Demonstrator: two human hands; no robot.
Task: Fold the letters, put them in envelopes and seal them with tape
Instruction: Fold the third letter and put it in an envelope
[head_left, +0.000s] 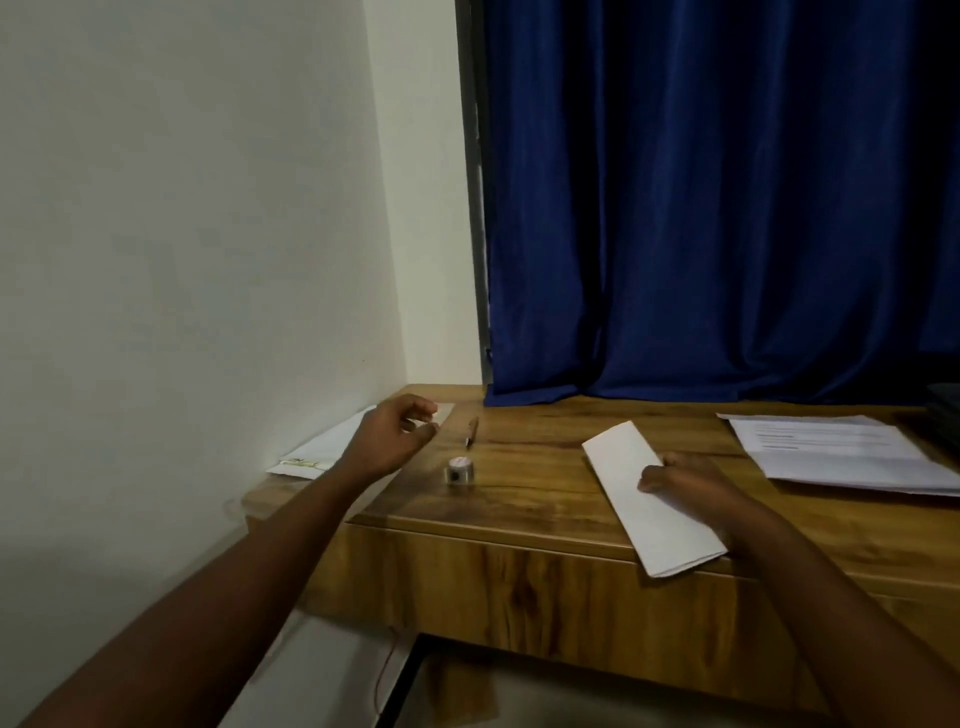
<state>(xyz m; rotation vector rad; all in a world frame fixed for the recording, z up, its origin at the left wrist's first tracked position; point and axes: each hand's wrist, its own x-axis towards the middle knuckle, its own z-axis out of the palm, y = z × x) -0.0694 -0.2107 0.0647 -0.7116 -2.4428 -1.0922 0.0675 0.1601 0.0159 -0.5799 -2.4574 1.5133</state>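
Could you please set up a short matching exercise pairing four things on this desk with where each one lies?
Things:
1. folded letter
2. pen
3. tape roll
4. stack of printed sheets

Places:
A. at the desk's far right
B. under the right hand, jutting over the desk's front edge
C. nearer the curtain than the tape roll, lying flat
D. between the two hands, standing on the wood

Pairs: 1-B, 2-C, 3-D, 4-A
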